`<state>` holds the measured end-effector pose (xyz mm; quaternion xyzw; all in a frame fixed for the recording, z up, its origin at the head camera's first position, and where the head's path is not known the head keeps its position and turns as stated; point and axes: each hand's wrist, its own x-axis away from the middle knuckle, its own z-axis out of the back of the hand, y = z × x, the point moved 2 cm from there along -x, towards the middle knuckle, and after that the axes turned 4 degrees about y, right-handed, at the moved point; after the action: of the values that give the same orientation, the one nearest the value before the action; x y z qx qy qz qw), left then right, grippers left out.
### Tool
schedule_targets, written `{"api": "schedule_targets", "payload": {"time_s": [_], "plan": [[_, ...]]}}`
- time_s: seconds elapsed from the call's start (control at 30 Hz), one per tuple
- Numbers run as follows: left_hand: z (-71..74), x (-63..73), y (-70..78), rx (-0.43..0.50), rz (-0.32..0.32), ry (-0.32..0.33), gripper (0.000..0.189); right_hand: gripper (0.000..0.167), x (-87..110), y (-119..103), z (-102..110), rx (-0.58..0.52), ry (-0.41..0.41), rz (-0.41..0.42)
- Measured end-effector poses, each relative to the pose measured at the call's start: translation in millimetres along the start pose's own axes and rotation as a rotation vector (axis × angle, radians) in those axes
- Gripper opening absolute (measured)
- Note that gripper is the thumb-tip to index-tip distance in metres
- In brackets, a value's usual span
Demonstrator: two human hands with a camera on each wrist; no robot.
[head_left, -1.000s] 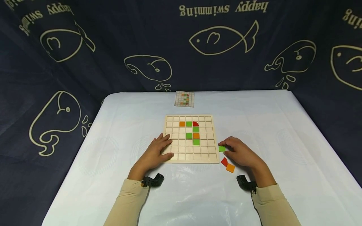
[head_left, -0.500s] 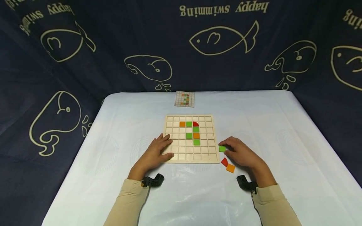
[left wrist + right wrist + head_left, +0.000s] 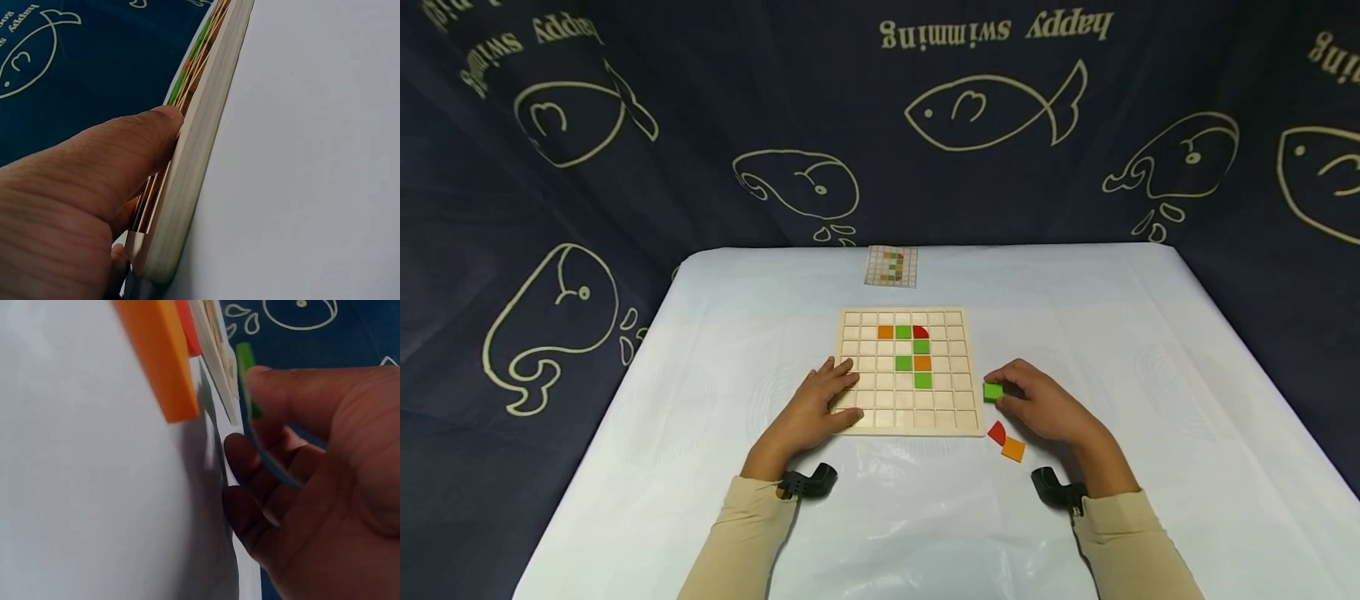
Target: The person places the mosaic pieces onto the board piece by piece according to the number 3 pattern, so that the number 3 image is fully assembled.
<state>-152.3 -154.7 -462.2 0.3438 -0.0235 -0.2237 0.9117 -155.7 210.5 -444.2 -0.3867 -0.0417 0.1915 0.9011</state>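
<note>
My left hand (image 3: 811, 407) rests on the left edge of a wooden grid board (image 3: 882, 400), fingers spread. Its thumb (image 3: 153, 134) lies across the board's near rim in the left wrist view. To the right of the board, my right hand (image 3: 1051, 407) pinches a green square tile (image 3: 992, 392) between thumb and fingers. The right wrist view shows this green tile (image 3: 245, 357) held on edge. Set in the board are green squares (image 3: 922, 381), orange squares (image 3: 886, 332) and a red quarter-circle tile (image 3: 921, 332).
A red quarter-circle tile (image 3: 997, 432) and an orange square tile (image 3: 1013, 450) lie side by side near my right hand. Behind the board is a small pattern card (image 3: 876, 279). A white cloth (image 3: 700, 333) covers the table, and a dark blue printed curtain (image 3: 820, 100) hangs behind.
The right hand's green tile has risen a little and now shows its front side. My left hand keeps its place on the board.
</note>
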Motion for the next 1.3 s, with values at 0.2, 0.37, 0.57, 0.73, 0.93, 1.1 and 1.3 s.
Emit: {"api": "schedule_targets", "payload": {"time_s": [0.2, 0.37, 0.57, 0.73, 0.93, 1.1, 1.3], "plan": [[-1.0, 0.2, -0.5, -0.003, -0.004, 0.0, 0.062, 0.029, -4.4, -8, 1, 0.018, -0.003, 0.012], [-0.9, 0.8, -1.8, -0.001, -0.001, 0.009, 0.062, 0.028, -12.2, -19, -1, -0.002, -0.01, 0.054], [-1.3, 1.2, -2.6, -0.001, -0.005, 0.018, 0.062, 0.028, -21.1, -31, -9, -0.059, -0.041, 0.078], [-1.0, 1.1, -1.9, -0.001, -0.007, 0.015, 0.062, 0.028, -28.2, -41, -20, -0.089, -0.067, 0.085], [-0.2, 0.6, -1.6, 0.003, -0.003, 0.012, 0.061, 0.028, -36.4, -52, -33, -0.097, -0.09, 0.09], [0.3, 0.8, -1.1, 0.0, -0.006, 0.012, 0.061, 0.028, -42.8, -60, -47, -0.102, -0.089, 0.129], [0.5, 0.3, -0.1, 0.004, 0.002, 0.004, 0.061, 0.027, -47.7, -67, -59, -0.085, -0.109, 0.168]]}}
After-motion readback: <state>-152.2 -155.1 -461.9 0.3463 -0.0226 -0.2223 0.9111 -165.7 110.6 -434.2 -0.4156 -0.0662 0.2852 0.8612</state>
